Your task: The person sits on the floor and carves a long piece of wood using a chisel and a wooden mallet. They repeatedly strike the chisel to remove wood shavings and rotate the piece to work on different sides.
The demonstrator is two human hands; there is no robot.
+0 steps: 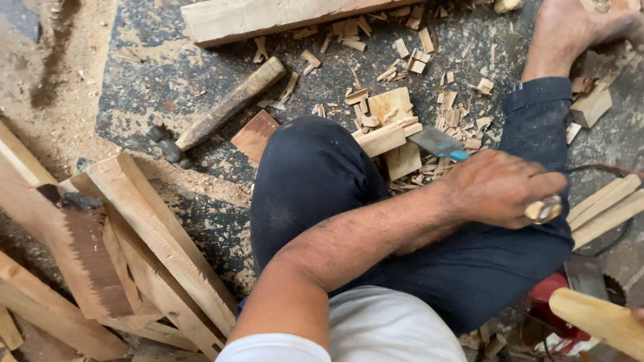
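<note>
My left hand (pixel 500 188) reaches across my dark trouser leg, closed around a chisel (pixel 439 142). The chisel's flat steel blade points left and its yellowish handle end sticks out by my fingers. The blade tip meets a small pale wood block (pixel 388 137) lying just beyond my knee, among chips. A thick, light wooden mallet handle (pixel 597 320) comes in at the bottom right. Only a sliver of my right hand (pixel 638 314) shows at the frame edge, gripping it.
A hammer (pixel 221 110) lies on the dark floor at upper left, below a long plank (pixel 268 17). Stacked planks (pixel 134 241) fill the left side. Wood chips (pixel 416 53) are scattered ahead. My bare foot (pixel 570 27) is at top right, slats (pixel 607 204) and a red object (pixel 557 302) at right.
</note>
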